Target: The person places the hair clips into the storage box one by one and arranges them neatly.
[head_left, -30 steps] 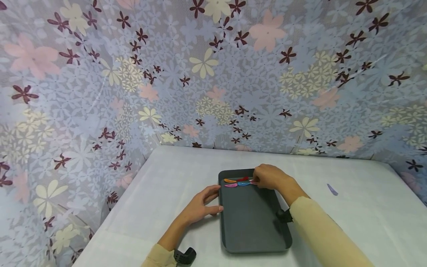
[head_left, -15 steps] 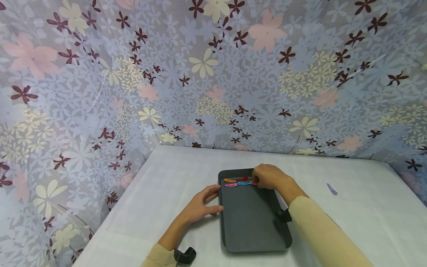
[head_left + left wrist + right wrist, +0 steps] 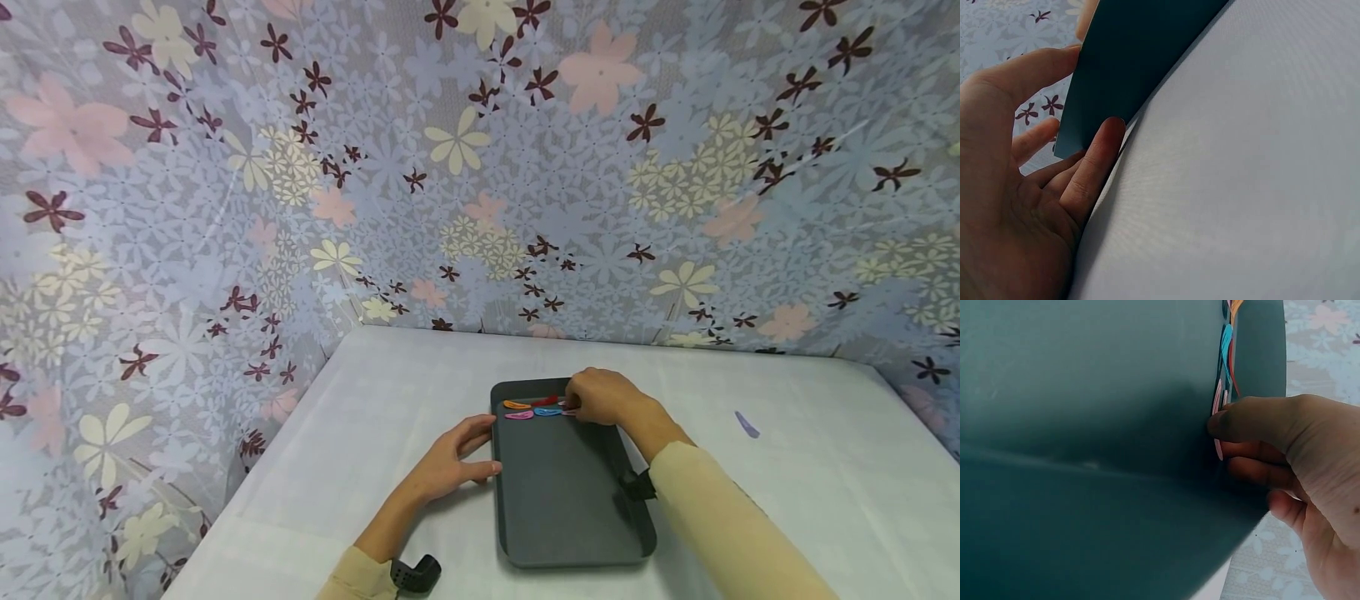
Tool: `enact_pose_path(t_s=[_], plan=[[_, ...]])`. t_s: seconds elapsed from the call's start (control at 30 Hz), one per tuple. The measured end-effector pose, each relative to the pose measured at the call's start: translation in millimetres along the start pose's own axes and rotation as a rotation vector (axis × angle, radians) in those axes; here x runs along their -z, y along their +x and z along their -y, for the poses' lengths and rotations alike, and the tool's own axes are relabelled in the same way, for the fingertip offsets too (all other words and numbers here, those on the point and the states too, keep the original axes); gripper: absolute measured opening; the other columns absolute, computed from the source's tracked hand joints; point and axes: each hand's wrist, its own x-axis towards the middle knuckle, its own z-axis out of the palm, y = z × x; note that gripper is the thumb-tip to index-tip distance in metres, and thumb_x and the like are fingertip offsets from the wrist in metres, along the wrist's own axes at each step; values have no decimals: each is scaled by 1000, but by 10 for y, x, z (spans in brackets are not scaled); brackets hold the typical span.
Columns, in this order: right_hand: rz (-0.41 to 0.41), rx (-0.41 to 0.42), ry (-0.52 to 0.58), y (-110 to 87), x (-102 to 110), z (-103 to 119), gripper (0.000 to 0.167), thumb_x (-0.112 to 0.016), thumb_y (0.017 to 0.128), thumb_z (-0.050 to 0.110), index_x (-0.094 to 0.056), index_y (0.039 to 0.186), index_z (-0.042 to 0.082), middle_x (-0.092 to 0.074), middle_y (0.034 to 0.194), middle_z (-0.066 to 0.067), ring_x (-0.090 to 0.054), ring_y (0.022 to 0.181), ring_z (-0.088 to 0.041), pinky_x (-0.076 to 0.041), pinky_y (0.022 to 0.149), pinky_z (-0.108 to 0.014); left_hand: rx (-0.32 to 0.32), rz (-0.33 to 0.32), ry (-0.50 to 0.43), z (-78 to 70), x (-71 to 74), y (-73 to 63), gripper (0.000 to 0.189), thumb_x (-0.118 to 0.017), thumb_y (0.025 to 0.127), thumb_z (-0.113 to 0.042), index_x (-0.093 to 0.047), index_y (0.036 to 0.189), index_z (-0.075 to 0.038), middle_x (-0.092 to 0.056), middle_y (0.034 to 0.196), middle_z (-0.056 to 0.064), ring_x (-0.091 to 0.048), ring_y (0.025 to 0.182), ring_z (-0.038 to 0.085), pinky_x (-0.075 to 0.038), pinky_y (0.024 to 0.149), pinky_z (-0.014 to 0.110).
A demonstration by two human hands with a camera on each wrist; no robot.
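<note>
Right in at the far right corner of the tray, pinching a pale pink clip between thumb and fingers of the right hand! Closed down tight, a fingertip grip, likely chosen for so slim a piece. Just beyond, toward the tray's far wall, a sliver of what looks like a whitish clip, mostly hidden; cannot tell whether touched too.

Over to the tray's left side: resting the left hand against the outer wall, thumb and fingers spread, gripping nothing. Probably a brace, to stop the tray sliding on the bench.

Now along the tray's far end, laid in two short rows: an orange clip and a red clip nearer the far wall, a bright pink clip and a blue clip just this side. Likely set end to end to keep the rows straight.

And well apart, right of the tray, lying alone on the bench: a purple clip, untouched.
</note>
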Motion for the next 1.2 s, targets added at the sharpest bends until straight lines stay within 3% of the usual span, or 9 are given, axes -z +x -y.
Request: enact_pose_path(t_s=[0.63, 0.87, 1.07, 1.2], plan=[[-9, -6, -17, -10, 17, -24, 5, -71, 80, 11, -70, 77, 14, -60, 71, 5, -49, 61, -11, -42, 57, -29, -15, -3, 9, -18, -8, 11, 75, -73, 82, -33, -36, 145, -19, -41, 149, 4, -43, 136, 17, -43, 104, 42], [-9, -8, -6, -6, 5, -31, 2, -71, 80, 14, -71, 79, 13, -62, 71, 5, -50, 61, -11, -44, 58, -29, -8, 0, 4, 8, 0, 14, 76, -74, 81, -35, -36, 144, -19, -41, 149, 4, -42, 136, 15, -44, 103, 40], [-7, -13, 0, 10, 7, -45, 4, -72, 79, 14, -73, 83, 15, -66, 77, 5, -54, 66, -9, -49, 63, -31, 5, 6, -15, 5, -5, 17, 77, -75, 80, -34, -36, 145, -20, -39, 150, 5, -41, 137, 18, -52, 91, 32], [-5, -2, 19, -2, 48, -40, 6, -73, 79, 14, -73, 84, 14, -67, 80, 4, -57, 70, -10, -51, 67, -32, 8, 4, -18, 4, -5, 13, 77, -75, 80, -34, -36, 145, -20, -39, 150, 5, -41, 137, 18, -52, 91, 31]])
